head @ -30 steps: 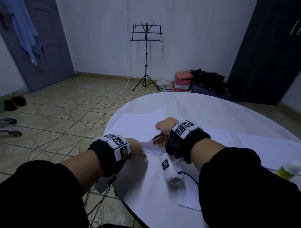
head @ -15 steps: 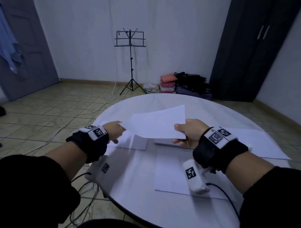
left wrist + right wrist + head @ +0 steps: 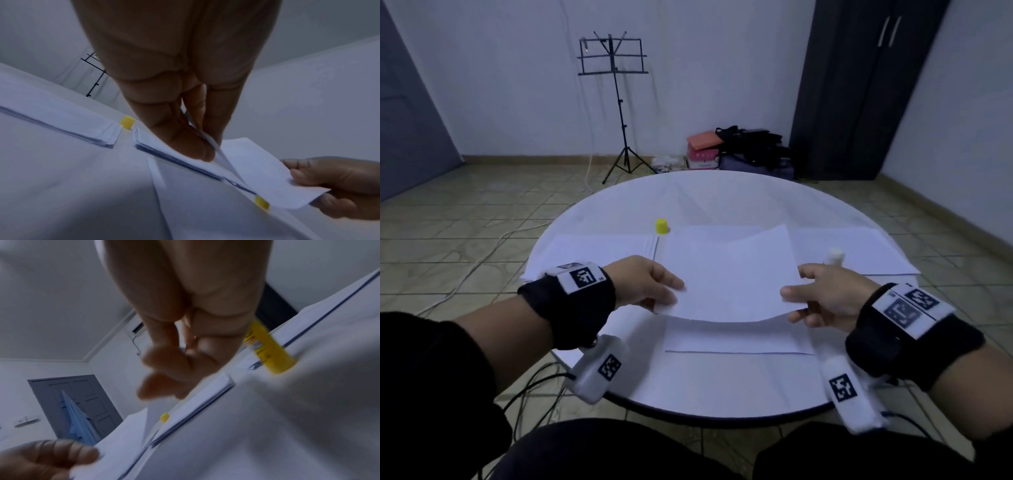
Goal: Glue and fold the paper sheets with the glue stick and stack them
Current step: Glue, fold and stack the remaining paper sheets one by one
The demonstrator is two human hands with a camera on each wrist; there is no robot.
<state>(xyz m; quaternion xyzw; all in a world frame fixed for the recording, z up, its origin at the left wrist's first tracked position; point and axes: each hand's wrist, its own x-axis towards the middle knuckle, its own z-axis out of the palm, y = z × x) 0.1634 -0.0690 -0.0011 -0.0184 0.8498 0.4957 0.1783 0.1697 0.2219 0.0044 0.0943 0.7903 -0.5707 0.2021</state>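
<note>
Both hands (image 3: 736,294) pinch a sagging white sheet (image 3: 732,274).

Black sleeves, black wristbands (image 3: 571,308) carrying white marker-printed, cabled camera blocks (image 3: 599,371).

From my feed: white paper sheet (image 3: 729,274) over a white round table (image 3: 722,192), yellow cap (image 3: 661,226) just behind it, black-and-white checker tags on black wristbands (image 3: 571,301).
</note>
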